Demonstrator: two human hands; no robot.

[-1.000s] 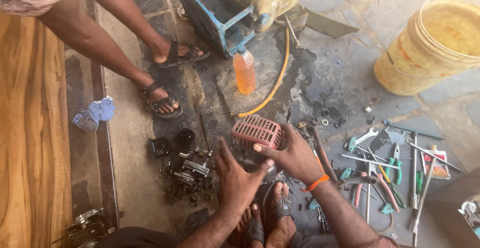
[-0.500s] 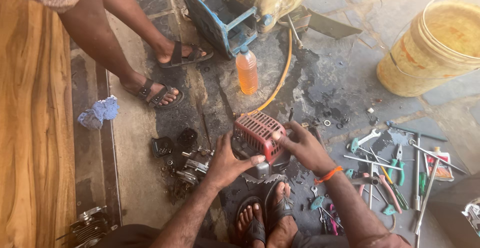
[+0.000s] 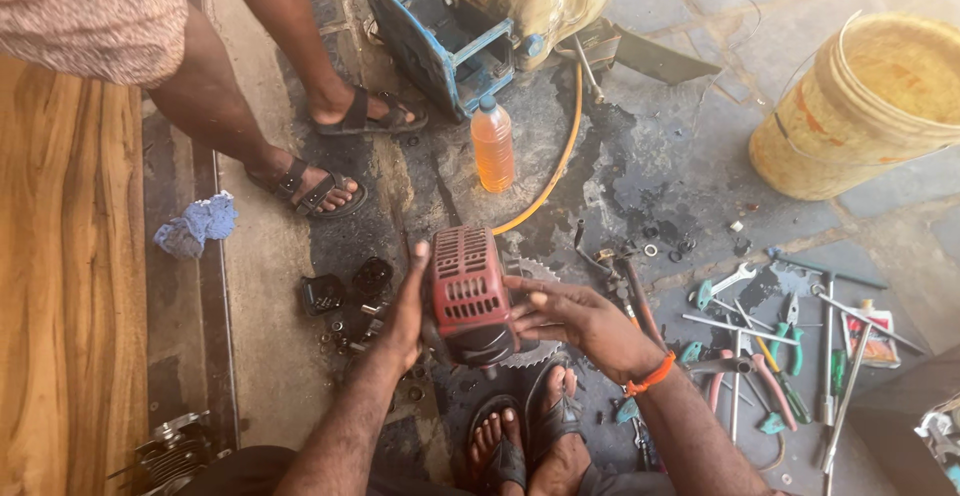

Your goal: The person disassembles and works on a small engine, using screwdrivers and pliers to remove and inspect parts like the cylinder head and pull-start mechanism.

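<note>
I hold a red slotted engine cover [image 3: 466, 291] upright between both hands, above my sandalled feet [image 3: 528, 434]. My left hand [image 3: 405, 308] grips its left side, thumb up along the edge. My right hand [image 3: 568, 318], with an orange band at the wrist, presses its fingers against the right side. A toothed metal disc [image 3: 530, 356] lies on the ground under the cover, partly hidden by it and my hands.
Another person's sandalled feet [image 3: 330, 156] stand at the upper left. An orange-filled bottle [image 3: 493, 144], an orange hose [image 3: 560, 161] and a blue-framed machine [image 3: 450, 36] lie ahead; a yellow bucket [image 3: 860, 106] right. Pliers and wrenches [image 3: 780, 341] spread right, small black parts [image 3: 345, 291] left, a blue rag [image 3: 195, 224] far left.
The red cover has been lifted from lying flat on the ground and turned upright between my hands. My left hand moved from below it up to its left side.
</note>
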